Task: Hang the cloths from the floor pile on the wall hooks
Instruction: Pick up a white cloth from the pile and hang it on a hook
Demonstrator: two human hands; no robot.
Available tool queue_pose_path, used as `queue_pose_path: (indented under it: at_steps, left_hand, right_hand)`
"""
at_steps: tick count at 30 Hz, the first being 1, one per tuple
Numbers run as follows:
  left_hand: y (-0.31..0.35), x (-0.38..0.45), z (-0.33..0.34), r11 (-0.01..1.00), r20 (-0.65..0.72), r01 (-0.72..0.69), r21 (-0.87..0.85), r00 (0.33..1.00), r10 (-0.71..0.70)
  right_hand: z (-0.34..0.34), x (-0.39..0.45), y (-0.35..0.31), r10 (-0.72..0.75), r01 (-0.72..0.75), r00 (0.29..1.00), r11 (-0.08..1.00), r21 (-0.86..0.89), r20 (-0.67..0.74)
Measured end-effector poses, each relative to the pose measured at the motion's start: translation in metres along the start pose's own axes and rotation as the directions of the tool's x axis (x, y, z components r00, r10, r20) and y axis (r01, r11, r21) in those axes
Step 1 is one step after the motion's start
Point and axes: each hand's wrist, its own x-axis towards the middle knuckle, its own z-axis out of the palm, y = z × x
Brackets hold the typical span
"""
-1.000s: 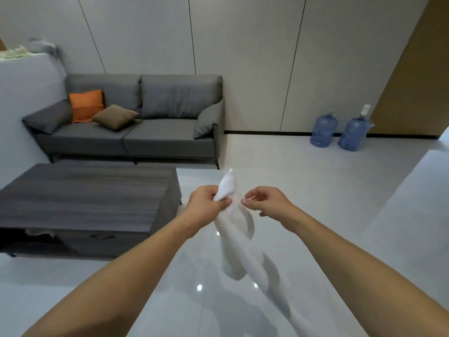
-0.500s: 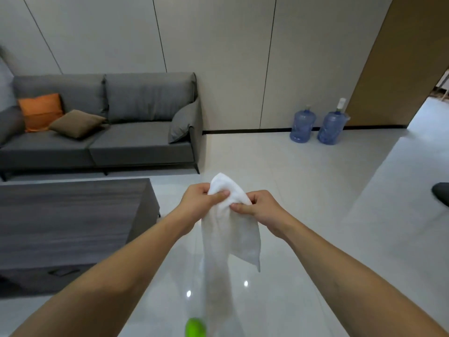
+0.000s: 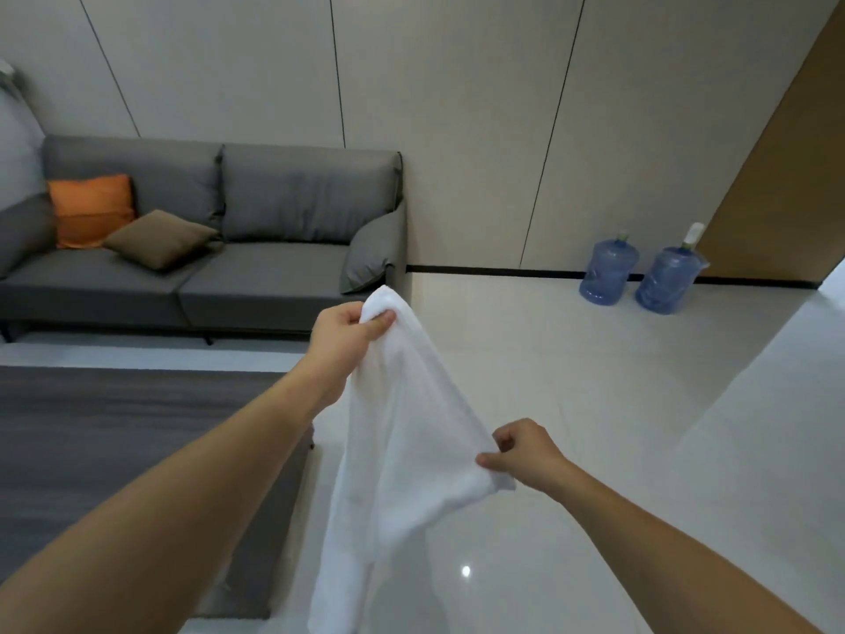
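A white cloth (image 3: 402, 441) hangs stretched between both my hands in front of me, above the glossy floor. My left hand (image 3: 347, 334) pinches its top corner, held higher and farther away. Lower and to the right, my right hand (image 3: 521, 453) pinches another edge of the cloth, pulling it out sideways. The rest of the cloth droops down toward the bottom of the view. No floor pile and no wall hooks are in view.
A dark wooden coffee table (image 3: 114, 450) stands close on my left. Behind it is a grey sofa (image 3: 256, 267) with orange and brown cushions. Two blue water jugs (image 3: 640, 279) stand by the panelled wall at right, beside a brown door panel (image 3: 777, 176).
My hands, together at the cloth's top before, have drawn apart: the right hand slid down and right along the edge, spreading the cloth. The view shifted slightly right and back.
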Motion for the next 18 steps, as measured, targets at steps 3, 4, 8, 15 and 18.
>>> queue_pose_path:
  at_steps: [3,4,8,15,18]
  left_hand:
    - [-0.005,0.030,-0.040,1.000,-0.084,0.007,-0.024,0.996,-0.009]
    - [-0.007,0.038,-0.053,1.000,-0.118,0.013,-0.025,0.993,-0.016]
    - [-0.023,0.065,-0.108,0.999,-0.250,0.039,-0.037,0.967,-0.046]
    - [-0.052,0.094,-0.190,0.993,-0.495,0.120,-0.012,0.862,-0.110]
    - [-0.065,0.110,-0.216,0.990,-0.581,0.142,-0.019,0.804,-0.126]
  right_hand:
    - [0.002,0.037,-0.015,-0.023,0.022,1.000,0.997,-0.077,-0.013]
    - [0.002,0.051,-0.022,-0.032,0.030,0.999,0.997,-0.064,-0.032]
    - [0.002,0.112,-0.062,-0.055,0.070,0.995,0.979,0.193,-0.086]
    - [0.014,0.216,-0.156,-0.150,0.041,0.982,0.751,0.659,0.111]
    - [0.035,0.267,-0.197,-0.203,0.025,0.965,0.701,0.713,0.166]
